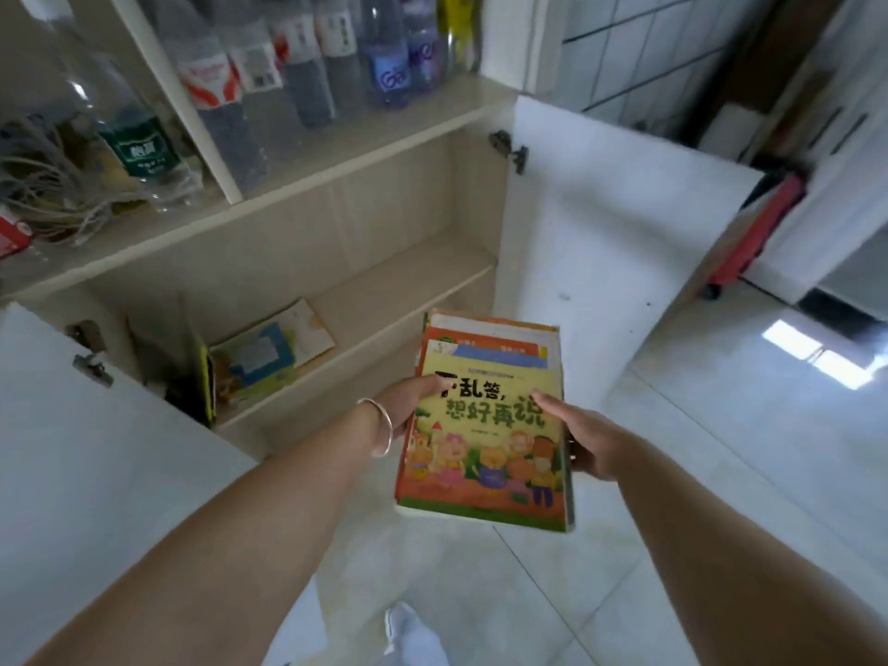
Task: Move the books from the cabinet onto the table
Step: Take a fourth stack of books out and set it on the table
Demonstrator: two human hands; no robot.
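A stack of children's books [490, 425] with an orange and yellow cartoon cover on top is held flat in front of the open cabinet [336, 223]. My left hand [413, 401], with a silver bangle on the wrist, grips its left edge, thumb on the cover. At the stack's right edge, my right hand [576, 435] holds it, thumb on top. More books [269, 353] remain on the cabinet's lower shelf at the left, one lying flat and others leaning upright. No table is in view.
Two white cabinet doors stand open, one at the left [96, 449] and one at the right [615, 242]. Behind glass on the upper shelf stand several plastic bottles [288, 69] and a tangle of cords [48, 185]. A red cart [754, 233] stands at the right on the white tiled floor.
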